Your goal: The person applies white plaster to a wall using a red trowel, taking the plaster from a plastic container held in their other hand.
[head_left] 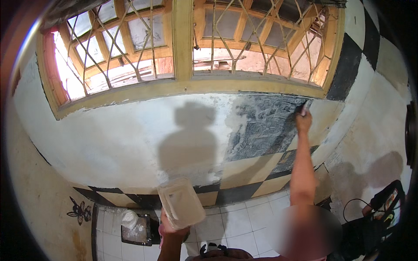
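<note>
My left hand (176,228) grips a clear plastic tub (182,202) with pale white material in it, held out at the lower middle. My right hand (304,119), arm outstretched, holds a small pale-handled tool (305,108) against the dark, rough patch (261,126) of wall just below the window's right half; the tool's head is too small to make out. To the left of that patch, the wall (109,139) is coated white, with my shadow on it. Checkered black and cream squares (237,191) show along its lower part.
A yellow wooden window (185,52) with metal grilles spans the top. Below are white floor tiles (252,226) and a dark stand (135,235) bearing a white lump (129,217). Side walls enclose both sides. Dark items with a cable (383,213) occupy the lower right.
</note>
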`<state>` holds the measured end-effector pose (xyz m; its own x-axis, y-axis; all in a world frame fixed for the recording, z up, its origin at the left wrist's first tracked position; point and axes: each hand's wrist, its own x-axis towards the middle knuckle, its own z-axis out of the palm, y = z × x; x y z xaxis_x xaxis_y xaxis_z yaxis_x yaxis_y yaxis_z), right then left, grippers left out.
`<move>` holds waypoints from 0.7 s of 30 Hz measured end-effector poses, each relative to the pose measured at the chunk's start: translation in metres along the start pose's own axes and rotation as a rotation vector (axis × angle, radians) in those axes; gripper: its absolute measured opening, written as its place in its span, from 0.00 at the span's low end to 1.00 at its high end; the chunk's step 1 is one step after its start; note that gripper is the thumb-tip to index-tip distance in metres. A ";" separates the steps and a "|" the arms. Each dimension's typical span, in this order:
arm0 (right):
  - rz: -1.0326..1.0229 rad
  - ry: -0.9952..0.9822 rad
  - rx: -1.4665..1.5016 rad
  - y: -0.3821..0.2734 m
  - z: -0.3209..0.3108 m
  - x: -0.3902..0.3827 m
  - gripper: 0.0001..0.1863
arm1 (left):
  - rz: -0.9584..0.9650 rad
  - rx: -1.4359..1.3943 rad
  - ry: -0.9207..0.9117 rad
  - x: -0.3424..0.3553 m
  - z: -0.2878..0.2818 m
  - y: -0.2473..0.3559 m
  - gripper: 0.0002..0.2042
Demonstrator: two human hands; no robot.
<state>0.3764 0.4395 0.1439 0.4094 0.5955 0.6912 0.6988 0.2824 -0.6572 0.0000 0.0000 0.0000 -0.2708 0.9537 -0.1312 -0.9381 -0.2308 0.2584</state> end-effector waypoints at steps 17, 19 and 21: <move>0.110 -0.408 0.378 -0.163 -0.042 -0.150 0.14 | -0.058 0.041 0.022 0.008 0.016 -0.010 0.26; -0.041 -0.118 0.237 -0.076 -0.038 -0.093 0.12 | -0.078 0.038 0.004 0.012 0.012 -0.009 0.25; -0.177 0.127 0.155 0.014 -0.042 -0.030 0.13 | -0.106 0.038 -0.011 0.017 0.012 -0.010 0.25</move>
<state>0.3984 0.3940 0.1269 0.3664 0.4300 0.8251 0.6722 0.4908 -0.5543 0.0072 0.0212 0.0063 -0.1676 0.9745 -0.1495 -0.9525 -0.1209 0.2794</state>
